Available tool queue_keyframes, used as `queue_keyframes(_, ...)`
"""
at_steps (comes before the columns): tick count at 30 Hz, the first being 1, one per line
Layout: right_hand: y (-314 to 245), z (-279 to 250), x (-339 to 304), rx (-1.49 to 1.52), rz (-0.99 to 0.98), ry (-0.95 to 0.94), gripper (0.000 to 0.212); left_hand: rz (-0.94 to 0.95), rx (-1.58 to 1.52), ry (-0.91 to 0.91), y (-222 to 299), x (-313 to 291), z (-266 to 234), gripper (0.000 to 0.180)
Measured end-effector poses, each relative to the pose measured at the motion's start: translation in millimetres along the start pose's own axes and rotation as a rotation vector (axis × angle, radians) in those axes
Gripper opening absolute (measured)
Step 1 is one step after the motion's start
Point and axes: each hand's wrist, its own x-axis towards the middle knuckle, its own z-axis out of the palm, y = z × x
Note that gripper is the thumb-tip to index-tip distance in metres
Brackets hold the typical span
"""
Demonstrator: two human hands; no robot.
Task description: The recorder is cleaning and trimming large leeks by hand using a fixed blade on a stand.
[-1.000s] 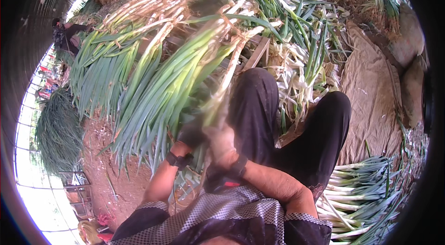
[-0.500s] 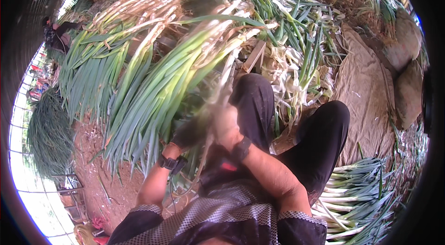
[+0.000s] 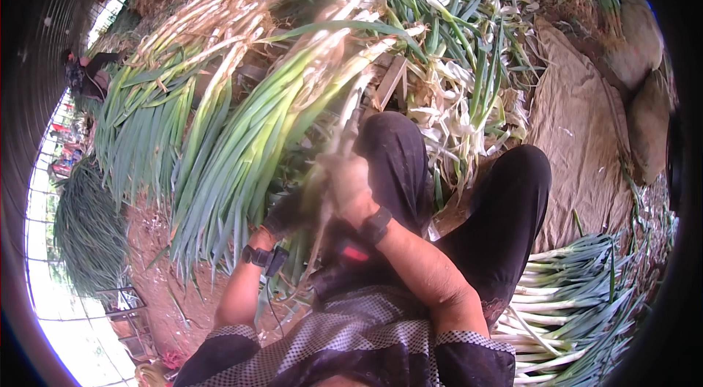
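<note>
A long green onion (image 3: 347,120) with a pale stem stands up in front of my left knee, blurred by motion. My left hand (image 3: 287,213), in a dark glove, is closed round its lower, leafy part; the fingers are partly hidden. Against the stem, my bare right hand (image 3: 346,180) is closed and smeared. A thin pale-brown strip of leaf (image 3: 318,237) hangs below the right hand. Just beyond my hands lies a large bundle of green onions (image 3: 253,142), roots away from me and green leaves drooping toward my left hand.
Peeled-off leaves and skins (image 3: 454,105) are heaped past my knees, beside a wooden piece (image 3: 390,83). Cleaned green onions (image 3: 553,299) lie stacked at the lower right. A brown cloth (image 3: 575,138) and full sacks (image 3: 641,50) are on the right. Another person (image 3: 91,76) is at the far left.
My right hand has shifted slightly left and stays close to the stem, while the left hand keeps nearly the same place. The whole view has tilted a little.
</note>
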Motion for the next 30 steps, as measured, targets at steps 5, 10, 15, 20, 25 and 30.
queue_keyframes(5,39,-23,20,0.067,-0.49,-0.064,0.015,-0.123,-0.011,-0.068,23,-6,-6,0.046)
queue_keyframes(10,19,-17,-10,0.04,-0.05,-0.073,0.017,-0.152,-0.224,-0.009,1,-9,3,0.039)
queue_keyframes(15,89,-6,-44,-0.035,-0.317,-0.003,0.034,0.044,-0.03,0.115,4,36,-16,0.033)
queue_keyframes(20,76,1,-88,-0.236,-0.084,-0.094,0.039,0.07,-0.045,0.12,-11,40,-29,0.035)
queue_keyframes(25,84,0,-88,-0.13,0.053,-0.121,0.038,-0.022,0.121,0.033,-7,43,-22,0.037)
queue_keyframes(30,78,-5,-95,-0.181,0.054,-0.132,0.039,-0.01,-0.029,0.084,24,39,-30,0.034)
